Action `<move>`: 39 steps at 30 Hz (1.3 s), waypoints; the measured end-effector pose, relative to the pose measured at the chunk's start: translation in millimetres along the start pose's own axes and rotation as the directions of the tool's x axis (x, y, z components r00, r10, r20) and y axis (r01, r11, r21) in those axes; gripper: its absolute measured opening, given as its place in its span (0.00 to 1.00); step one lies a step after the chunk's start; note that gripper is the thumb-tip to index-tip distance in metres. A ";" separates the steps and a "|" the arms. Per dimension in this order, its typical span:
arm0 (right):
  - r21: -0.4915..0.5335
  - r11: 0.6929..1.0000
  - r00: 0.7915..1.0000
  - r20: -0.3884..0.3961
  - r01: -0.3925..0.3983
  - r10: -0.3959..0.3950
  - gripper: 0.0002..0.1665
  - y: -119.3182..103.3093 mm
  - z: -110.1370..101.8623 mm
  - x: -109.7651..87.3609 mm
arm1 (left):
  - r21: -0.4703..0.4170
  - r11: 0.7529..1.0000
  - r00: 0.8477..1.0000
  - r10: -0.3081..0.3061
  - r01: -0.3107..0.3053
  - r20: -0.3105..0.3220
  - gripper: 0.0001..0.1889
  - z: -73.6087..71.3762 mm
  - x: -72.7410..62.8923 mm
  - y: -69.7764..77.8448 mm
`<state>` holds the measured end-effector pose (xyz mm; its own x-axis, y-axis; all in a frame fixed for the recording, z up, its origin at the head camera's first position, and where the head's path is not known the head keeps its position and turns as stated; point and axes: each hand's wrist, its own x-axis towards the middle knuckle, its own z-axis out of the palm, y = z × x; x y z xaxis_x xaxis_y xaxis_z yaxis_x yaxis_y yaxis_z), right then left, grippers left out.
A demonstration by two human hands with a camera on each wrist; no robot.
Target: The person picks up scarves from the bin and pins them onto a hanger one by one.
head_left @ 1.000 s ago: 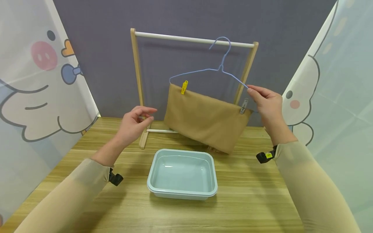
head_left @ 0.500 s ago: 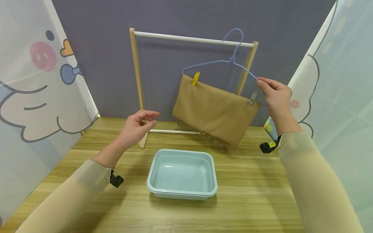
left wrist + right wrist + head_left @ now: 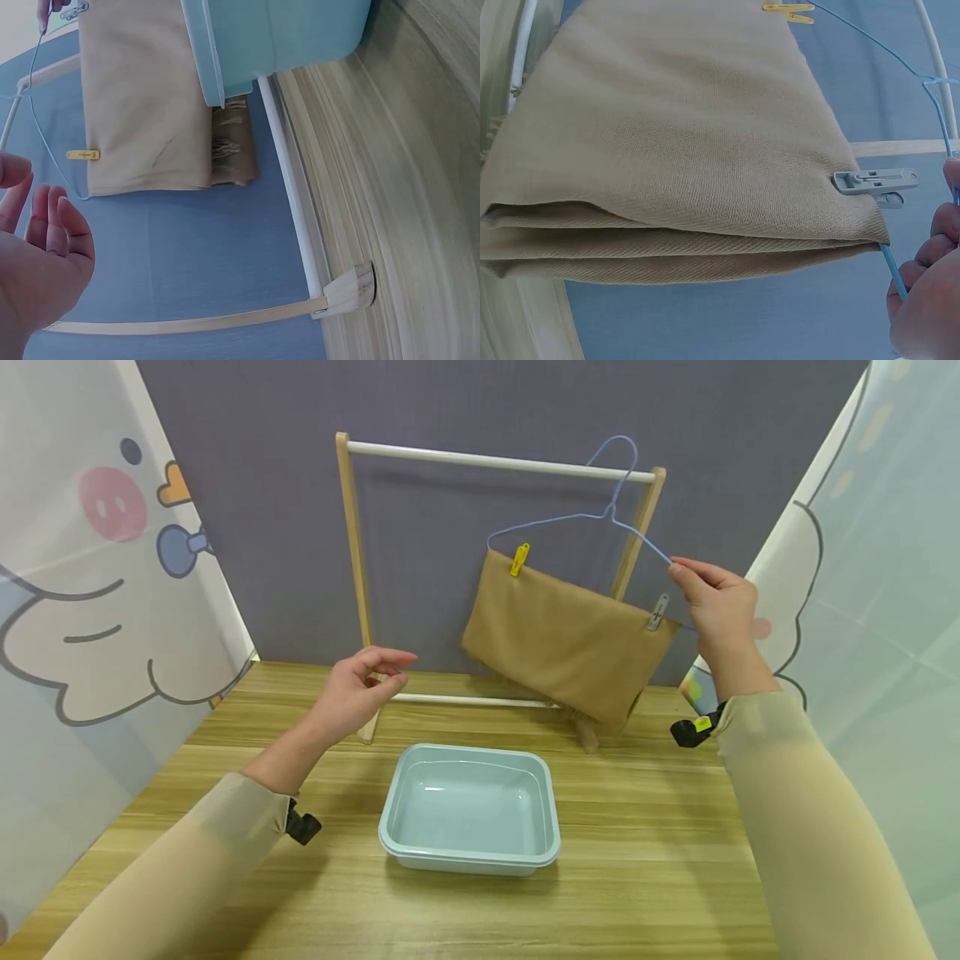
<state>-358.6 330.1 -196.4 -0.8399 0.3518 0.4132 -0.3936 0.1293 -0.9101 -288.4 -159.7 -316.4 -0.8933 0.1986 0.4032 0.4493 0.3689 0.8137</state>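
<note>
A light blue wire hanger (image 3: 577, 518) carries a folded tan cloth (image 3: 562, 643), pinned by a yellow clip (image 3: 518, 560) and a grey clip (image 3: 658, 612). My right hand (image 3: 678, 570) pinches the hanger's right shoulder; the hook stands level with the right end of the rack's white rod (image 3: 480, 460). The right wrist view shows the cloth (image 3: 675, 150), the grey clip (image 3: 875, 182) and my fingers (image 3: 930, 300) on the wire. My left hand (image 3: 390, 668) hovers with relaxed fingers before the rack's left post, holding nothing. Its fingers (image 3: 37, 247) show in the left wrist view.
A pale blue basin (image 3: 465, 862) sits empty on the wooden table (image 3: 637, 877) in front of the rack. Printed curtains hang at both sides, and a grey wall stands behind. The rack's wooden foot (image 3: 349, 289) rests on the table.
My right hand has carried the hanger and cloth up and to the right, bringing the hook to the rod's right end. The left hand has barely moved.
</note>
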 end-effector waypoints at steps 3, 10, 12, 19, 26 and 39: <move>-0.034 0.999 1.000 0.023 -0.009 0.010 0.10 0.4 -0.2 1.0 | -0.003 1.000 1.000 -0.001 0.001 0.002 0.15 0.3 -0.5 0.6; -0.136 0.988 0.992 0.087 -0.077 0.089 0.15 5.9 -2.0 -2.7 | 0.010 1.000 1.000 -0.010 0.010 0.005 0.15 0.0 -1.1 1.9; -0.181 0.981 0.991 0.106 -0.067 0.087 0.17 8.8 -3.8 -3.3 | 0.011 1.000 1.000 -0.014 0.014 0.005 0.15 0.1 -1.7 1.9; -0.370 0.929 0.991 0.127 -0.002 0.052 0.13 19.3 -14.1 -1.5 | 0.014 1.000 1.000 -0.021 0.021 0.020 0.15 2.1 -3.0 -0.3; -0.431 0.902 0.986 0.136 -0.028 0.096 0.26 22.8 -27.9 -4.9 | 0.018 1.000 0.999 -0.024 0.023 0.037 0.15 2.0 -6.0 -2.0; -0.505 0.863 1.000 0.002 0.015 -0.016 0.24 22.6 -57.5 -37.5 | 0.122 0.988 0.983 0.073 -0.094 0.166 0.21 -6.8 -22.0 -14.8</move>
<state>-314.5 373.1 -234.2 -0.8343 0.3474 0.4280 -0.1638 0.5851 -0.7942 -275.5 -175.7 -334.4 -0.8435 0.3729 0.3866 0.5295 0.4562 0.7152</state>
